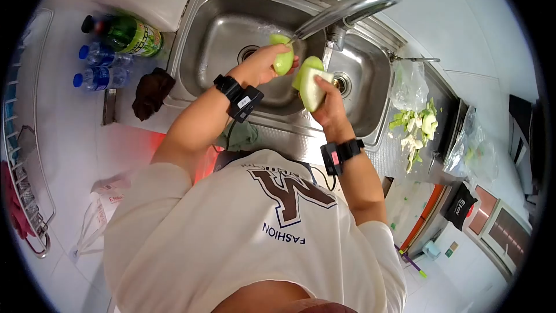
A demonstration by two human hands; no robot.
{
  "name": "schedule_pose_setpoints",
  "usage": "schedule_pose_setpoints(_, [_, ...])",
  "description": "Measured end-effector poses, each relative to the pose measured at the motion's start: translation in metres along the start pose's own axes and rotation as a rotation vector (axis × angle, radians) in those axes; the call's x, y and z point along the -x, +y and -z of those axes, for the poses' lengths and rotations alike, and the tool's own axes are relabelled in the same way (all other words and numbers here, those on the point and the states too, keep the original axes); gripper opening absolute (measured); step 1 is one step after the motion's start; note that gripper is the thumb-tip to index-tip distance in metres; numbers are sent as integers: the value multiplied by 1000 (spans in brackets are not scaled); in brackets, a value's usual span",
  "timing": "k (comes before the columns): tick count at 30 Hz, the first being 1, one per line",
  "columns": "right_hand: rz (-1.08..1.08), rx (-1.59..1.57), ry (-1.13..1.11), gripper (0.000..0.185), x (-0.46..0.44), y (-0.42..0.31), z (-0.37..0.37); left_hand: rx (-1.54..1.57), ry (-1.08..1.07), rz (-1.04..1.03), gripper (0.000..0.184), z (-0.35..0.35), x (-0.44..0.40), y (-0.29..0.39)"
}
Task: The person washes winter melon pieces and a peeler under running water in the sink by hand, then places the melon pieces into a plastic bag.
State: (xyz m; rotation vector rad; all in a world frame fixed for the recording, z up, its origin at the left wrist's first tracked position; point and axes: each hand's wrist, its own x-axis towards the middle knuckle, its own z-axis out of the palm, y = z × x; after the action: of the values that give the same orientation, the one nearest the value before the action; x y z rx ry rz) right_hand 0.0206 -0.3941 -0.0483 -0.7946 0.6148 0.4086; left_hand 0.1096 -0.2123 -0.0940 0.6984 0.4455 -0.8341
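Observation:
My left hand (262, 65) is over the large steel sink basin (223, 17), closed on a light green gourd piece (284, 62) right by the tip of the faucet (347, 8). Near the divider between the two basins, my right hand (331, 107) grips pale green gourd pieces (314, 90), one with its whitish cut face showing and another behind it. The hands are a short way apart. Both wrists carry black strapped devices.
Left of the sink lie a green bottle (136, 36), two water bottles (104, 78) and a dark brown cloth-like item (152, 94). Vegetable scraps (414, 133) and clear plastic bags (409, 87) are on the right. A small basin (362, 61) adjoins the large one.

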Motion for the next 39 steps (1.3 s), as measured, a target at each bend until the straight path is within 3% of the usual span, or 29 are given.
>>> schedule_pose_setpoints(2, [4, -12, 31, 36, -6, -4, -15, 73, -18, -8, 26, -3, 14, -5])
schedule_pose_setpoints(4, [3, -20, 60, 35, -7, -6, -29, -206, 168, -181, 26, -2, 25, -11])
schedule_pose_setpoints(11, [109, 1, -49, 34, -20, 6, -32, -164, 119, -401, 29, -6, 55, -17])
schedule_pose_setpoints(13, [200, 146, 8, 35, -20, 11, -33, -404, 236, -630, 34, -17, 60, -23])
schedule_pose_setpoints(14, [201, 146, 8, 35, -20, 15, -34, -404, 236, -630, 34, -22, 62, -25])
schedule_pose_setpoints(16, [237, 113, 89, 39, -16, 21, -44, -1203, 547, -821, 38, -39, 70, -32])
schedule_pose_setpoints(18, [258, 115, 101, 44, -38, 36, -31, -1396, 517, -678, 52, -61, 85, -39])
schedule_pose_setpoints(20, [303, 1, 3, 47, -49, 41, -25, -1553, 605, -943, 51, -49, 67, -63])
schedule_pose_setpoints(21, [306, 78, 47, 53, -49, 41, -25, -1554, 603, -944, 51, -44, 64, -62])
schedule_pose_setpoints(23, [266, 53, 24, 59, -46, 38, -22, -1444, 335, -869, 50, -31, 56, -55])
schedule_pose_setpoints(24, [223, 31, 0, 67, -42, 36, -22, -1444, 334, -868, 50, -30, 59, -52])
schedule_pose_setpoints(27, [155, -27, -60, 74, -21, 29, -39, -946, 331, -684, 48, -35, 62, -47])
schedule_pose_setpoints(28, [127, -62, -96, 73, -20, 29, -41, -948, 329, -684, 48, -37, 61, -48])
schedule_pose_setpoints(30, [188, -66, -93, 67, -23, 34, -41, -403, 144, -491, 48, -40, 62, -49])
schedule_pose_setpoints(34, [393, 59, -42, 58, -33, 41, -36, -437, 121, -441, 53, -46, 66, -52])
schedule_pose_setpoints(39, [346, -22, -67, 57, -32, 38, -27, -352, 66, -338, 51, -40, 71, -53])
